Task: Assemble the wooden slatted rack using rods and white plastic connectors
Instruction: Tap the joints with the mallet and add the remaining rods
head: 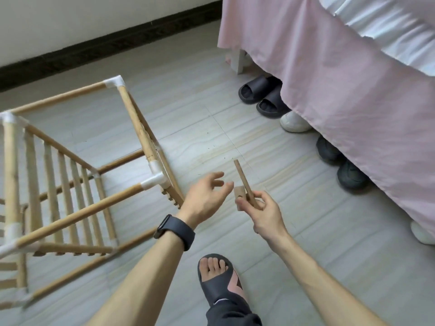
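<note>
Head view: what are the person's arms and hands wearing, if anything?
The left forearm and right forearm are bare, no sleeves in view. The left wrist carries a black watch on a wide band. The left hand and right hand have no gloves; no rings show.

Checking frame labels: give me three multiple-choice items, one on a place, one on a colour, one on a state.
1. Where does the rack stand?
A) left of the left hand
B) under the bed
C) right of the foot

2. What colour is the bed skirt?
A) blue
B) pink
C) green

3. What is the right hand doing?
A) resting open
B) gripping the rack
C) pinching wooden pieces

Key: 1A, it fills the picture's left side; 2B, pink cloth hangs at right; 3C, its fingers curl round them.
</note>
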